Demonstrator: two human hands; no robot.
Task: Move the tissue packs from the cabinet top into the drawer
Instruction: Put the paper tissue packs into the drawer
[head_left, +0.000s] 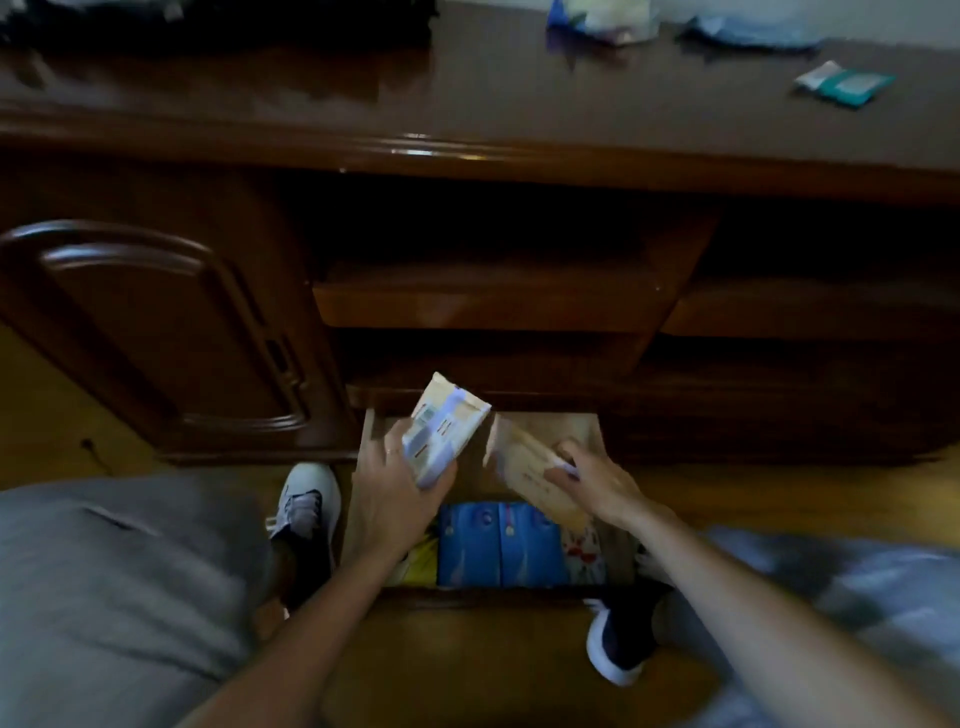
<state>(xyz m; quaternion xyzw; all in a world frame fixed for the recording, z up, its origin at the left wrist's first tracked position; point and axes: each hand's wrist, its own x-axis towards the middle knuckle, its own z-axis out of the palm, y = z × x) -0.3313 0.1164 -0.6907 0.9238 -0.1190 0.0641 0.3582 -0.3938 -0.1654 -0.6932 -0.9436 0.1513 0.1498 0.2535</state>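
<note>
The low drawer (374, 525) of the dark wooden cabinet is pulled out between my feet. My left hand (395, 488) grips a pale tissue pack (447, 423) with a light purple band, held tilted above the drawer's back left. My right hand (597, 480) holds a second beige tissue pack (524, 467), slanted down into the drawer. Blue tissue packs (501, 543) lie side by side in the drawer's front part, with a yellow item (421, 564) on their left and a white patterned pack (584, 553) on their right.
The cabinet top (519, 104) carries a teal and white packet (844, 83) at the right, bags (602, 21) at the back and dark things (208, 21) at the back left. A closed door (156, 332) is left of open shelves (488, 306). My shoes (306, 504) flank the drawer.
</note>
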